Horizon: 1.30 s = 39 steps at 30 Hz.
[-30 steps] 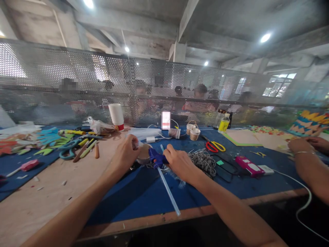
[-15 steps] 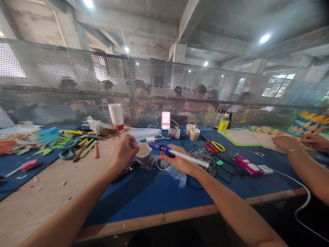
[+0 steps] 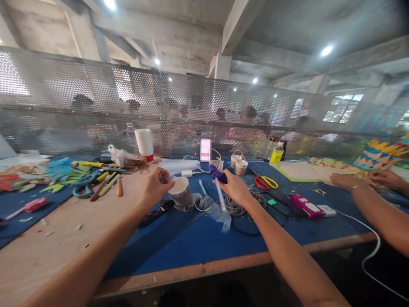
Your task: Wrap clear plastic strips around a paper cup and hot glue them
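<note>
One pale cup [image 3: 182,194] beside the left hand [image 3: 156,186], whose bent fingers may or may not pinch it, I cannot tell, looks light and squashy, so hold its sides softly, while the right hand [image 3: 236,187] curls round a hard-looking glue gun [image 3: 218,174].

The glue gun [image 3: 218,174] is deep violet-blue with a milky, translucent glue stick [image 3: 220,195], while the nearby cup [image 3: 182,195] is off-white, the tangled cord [image 3: 236,206] grey and the desk [image 3: 179,238] covering a strong plain blue. One pair of scissors [image 3: 267,183] has a red handle loop and a yellow one; the other scissors [image 3: 83,186] are teal. The stacked paper cups [image 3: 143,143] are white with a red band, the box [image 3: 303,205] is magenta with white, and the bottle [image 3: 276,155] wears bright yellow.
</note>
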Motion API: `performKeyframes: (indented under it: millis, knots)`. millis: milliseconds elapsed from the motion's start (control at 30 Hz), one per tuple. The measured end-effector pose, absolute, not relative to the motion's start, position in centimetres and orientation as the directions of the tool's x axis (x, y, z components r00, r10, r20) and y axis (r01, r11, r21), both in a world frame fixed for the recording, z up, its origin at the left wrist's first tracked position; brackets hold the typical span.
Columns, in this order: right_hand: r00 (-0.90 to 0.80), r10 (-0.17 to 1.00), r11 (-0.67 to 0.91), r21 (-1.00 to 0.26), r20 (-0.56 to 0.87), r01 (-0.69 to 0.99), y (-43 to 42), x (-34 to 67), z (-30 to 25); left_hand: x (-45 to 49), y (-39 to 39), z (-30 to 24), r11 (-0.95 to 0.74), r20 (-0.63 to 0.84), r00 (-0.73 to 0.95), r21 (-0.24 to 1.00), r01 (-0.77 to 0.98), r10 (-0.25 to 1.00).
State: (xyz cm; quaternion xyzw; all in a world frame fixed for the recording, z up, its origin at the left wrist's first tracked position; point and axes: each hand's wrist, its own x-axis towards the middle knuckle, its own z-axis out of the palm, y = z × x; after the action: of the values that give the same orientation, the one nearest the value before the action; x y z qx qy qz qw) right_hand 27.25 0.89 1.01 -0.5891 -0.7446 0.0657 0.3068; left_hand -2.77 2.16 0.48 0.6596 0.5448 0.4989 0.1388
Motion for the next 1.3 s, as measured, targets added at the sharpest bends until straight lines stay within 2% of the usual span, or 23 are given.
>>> performKeyframes:
  millis: [100, 200, 367, 667, 767, 833, 867, 933, 1000, 1067, 1167, 1300]
  knots:
    - [-0.058, 0.953, 0.127, -0.219, 0.298, 0.967, 1.7, 28.3, 0.1, -2.7, 2.1, 0.4, -0.375, 0.513, -0.072, 0.710, 0.596, 0.856]
    - [0.014, 0.975, 0.007, -0.097, 0.221, 0.995, 2.6, 29.0, -1.1, -2.5, 1.9, 0.3, -0.386, 0.507, -0.046, 0.709, 0.590, 0.861]
    - [0.083, 0.982, -0.071, -0.075, 0.168, 0.995, 3.6, 29.7, -2.3, -1.9, 1.3, 0.1, -0.365, 0.495, -0.014, 0.661, 0.655, 0.869]
    - [0.094, 0.992, -0.084, -0.109, 0.090, 0.991, 3.8, 29.9, -2.1, -0.5, -0.5, 0.9, -0.338, 0.459, 0.006, 0.645, 0.686, 0.888]
    - [0.080, 0.991, -0.070, -0.099, 0.103, 0.993, 3.4, 30.2, -1.4, -0.4, -0.7, 0.9, -0.346, 0.469, 0.000, 0.652, 0.674, 0.883]
    - [0.057, 0.983, -0.039, -0.101, 0.177, 0.994, 3.1, 29.8, -0.4, -0.3, -0.6, 0.7, -0.361, 0.489, -0.004, 0.649, 0.669, 0.872]
    - [0.033, 0.974, -0.007, -0.113, 0.223, 0.994, 2.9, 29.3, 0.3, -0.3, -0.6, 0.6, -0.366, 0.497, -0.007, 0.648, 0.667, 0.868]
    - [-0.103, 0.922, 0.213, -0.267, 0.373, 0.940, 2.9, 27.5, 1.8, -0.2, -0.4, 0.4, -0.380, 0.505, -0.006, 0.657, 0.651, 0.863]
    - [-0.301, 0.860, 0.483, -0.467, 0.412, 0.741, 3.0, 24.9, 3.3, -0.2, -0.3, 0.1, -0.400, 0.514, -0.008, 0.677, 0.618, 0.858]
    - [-0.482, 0.766, 0.639, -0.586, 0.426, 0.497, 3.5, 21.8, 4.3, -0.2, -0.2, -0.1, -0.419, 0.526, -0.012, 0.691, 0.590, 0.851]
    - [-0.636, 0.679, 0.665, -0.674, 0.366, 0.322, 4.6, 17.8, 4.5, -0.3, -0.2, -0.3, -0.435, 0.541, -0.008, 0.684, 0.585, 0.841]
    - [-0.680, 0.674, 0.596, -0.757, 0.290, 0.268, 6.1, 15.4, 3.3, -0.1, -0.4, -0.2, -0.430, 0.533, -0.019, 0.703, 0.567, 0.846]
